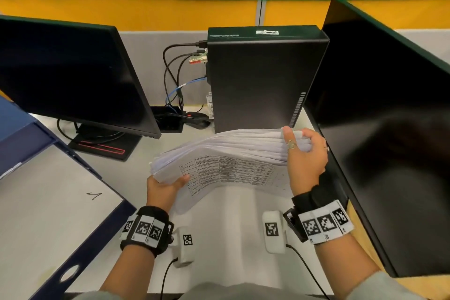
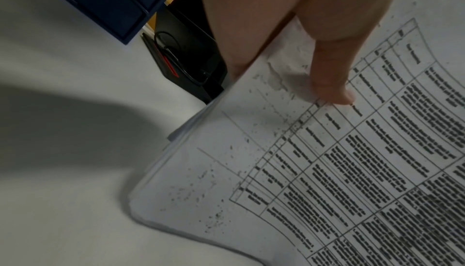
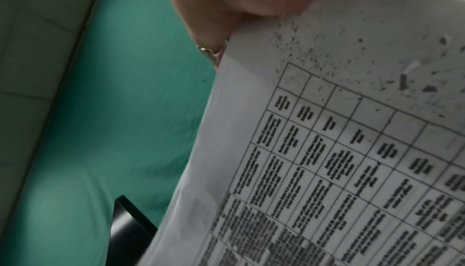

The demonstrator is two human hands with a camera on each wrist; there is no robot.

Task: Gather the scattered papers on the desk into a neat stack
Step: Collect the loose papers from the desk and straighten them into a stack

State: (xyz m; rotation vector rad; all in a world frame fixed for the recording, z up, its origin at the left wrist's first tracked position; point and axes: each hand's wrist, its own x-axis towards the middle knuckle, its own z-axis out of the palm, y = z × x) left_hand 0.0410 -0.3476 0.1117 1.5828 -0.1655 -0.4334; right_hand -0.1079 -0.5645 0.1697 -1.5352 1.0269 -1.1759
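A thick stack of white papers with printed tables is held above the white desk, sagging in the middle, its sheets fanned along the far edge. My left hand grips the stack's left end, thumb on the printed top sheet, fingers underneath. At the stack's right end my right hand grips it, thumb over the top edge, a ring on one finger. In the right wrist view the printed sheet fills the right side below my palm.
A dark monitor stands at the left, another monitor at the right, and a black computer tower with cables behind the papers. An open blue binder lies at the left. The desk in front of me is bare.
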